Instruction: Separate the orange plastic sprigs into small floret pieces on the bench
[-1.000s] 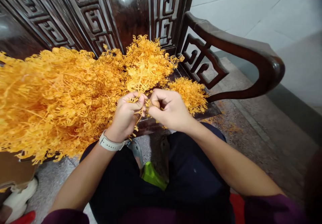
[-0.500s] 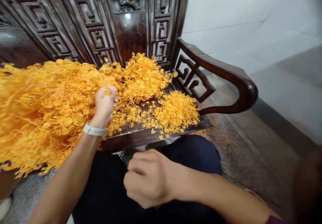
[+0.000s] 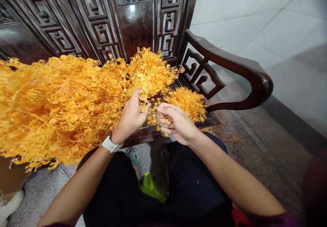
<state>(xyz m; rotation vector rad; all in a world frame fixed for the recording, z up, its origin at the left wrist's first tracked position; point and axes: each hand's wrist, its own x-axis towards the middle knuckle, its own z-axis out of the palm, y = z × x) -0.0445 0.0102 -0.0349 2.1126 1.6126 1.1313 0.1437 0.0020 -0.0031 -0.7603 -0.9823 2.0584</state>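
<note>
A big heap of orange plastic sprigs (image 3: 58, 101) covers the seat of a dark carved wooden bench (image 3: 143, 136). My left hand (image 3: 131, 118), with a white watch at the wrist, is closed on an orange sprig at the heap's near edge. Close beside it, my right hand (image 3: 175, 125) has its fingers curled and pinched on small orange bits. A smaller pile of loose orange pieces (image 3: 187, 102) lies just beyond my right hand, near the armrest.
The bench's carved back (image 3: 133, 16) and curved armrest (image 3: 237, 70) rise behind and to the right. My dark trousers fill the lower view, with a green shoe (image 3: 152, 188) on the speckled floor. A white tiled wall (image 3: 255, 19) stands at the right.
My left hand has come back from the heap towards the bench's front edge. My right hand has risen from my lap to meet it at the sprigs.
</note>
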